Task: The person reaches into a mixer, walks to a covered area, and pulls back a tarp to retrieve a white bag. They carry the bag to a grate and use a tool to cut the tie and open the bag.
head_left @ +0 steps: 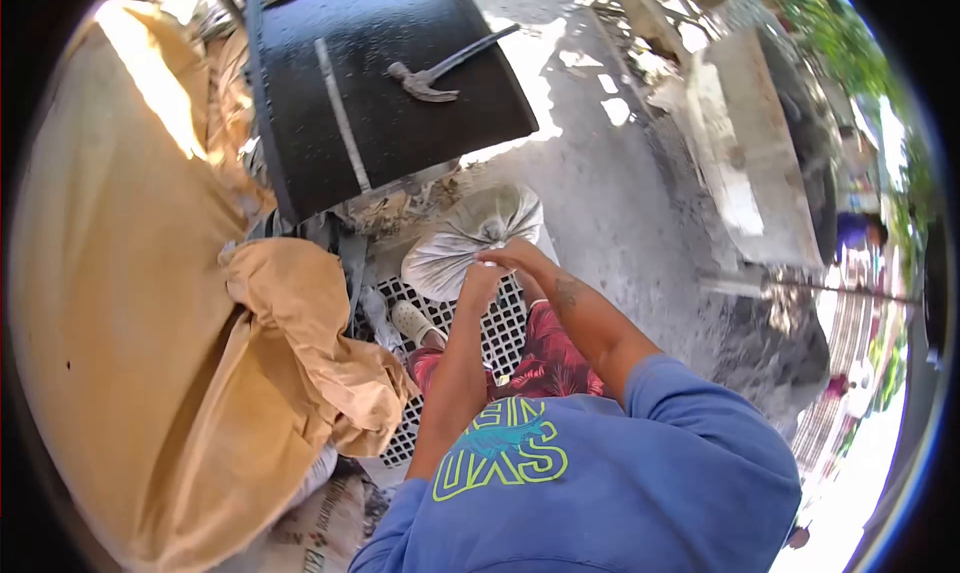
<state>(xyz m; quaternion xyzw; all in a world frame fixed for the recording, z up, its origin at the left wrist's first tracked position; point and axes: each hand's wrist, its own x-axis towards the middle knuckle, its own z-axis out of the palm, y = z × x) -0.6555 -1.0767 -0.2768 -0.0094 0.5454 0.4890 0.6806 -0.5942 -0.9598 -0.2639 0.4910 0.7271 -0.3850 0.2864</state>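
Note:
A whitish, dusty sack [455, 238] stands in front of my legs, its top gathered into a bunched neck. My left hand [480, 281] is closed at the near side of that neck. Right beside it, my right hand [515, 256] is closed on the gathered top too, and the two hands touch or nearly touch. What lies inside the sack is hidden. Below the hands is a black-and-white grid surface [503, 335], with a light clog [412, 321] on my foot showing.
Beyond the sack, a claw hammer [425, 81] lies on a dark, wet-looking panel [320, 163]. A large tan tarp [110, 303] covers the left side, with a bunched fold [290, 283] close to my left arm. Concrete slabs [745, 143] stand at right. A distant person [855, 231] is at far right.

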